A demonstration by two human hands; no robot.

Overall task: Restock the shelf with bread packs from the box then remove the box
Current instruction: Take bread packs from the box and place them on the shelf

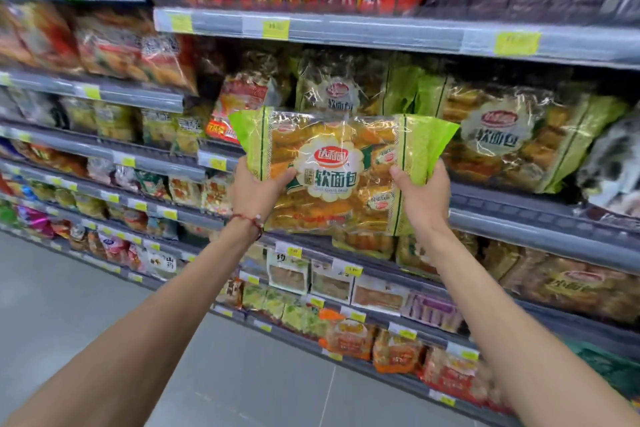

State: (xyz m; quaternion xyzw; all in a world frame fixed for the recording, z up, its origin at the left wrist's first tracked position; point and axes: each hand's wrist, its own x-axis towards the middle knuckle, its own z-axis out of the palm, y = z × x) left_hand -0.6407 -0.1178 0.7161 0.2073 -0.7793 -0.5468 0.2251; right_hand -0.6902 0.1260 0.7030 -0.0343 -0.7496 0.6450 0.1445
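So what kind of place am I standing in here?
Most likely a supermarket snack or bakery aisle: tiered grey shelves packed with bagged goods, yellow price tags along their edges, and matching bread packs behind the pack held in both hands.

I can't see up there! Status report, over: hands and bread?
Report: left hand and right hand grip one bread pack by its ends. Held before matching packs on shelf, not placed. Box not in view.
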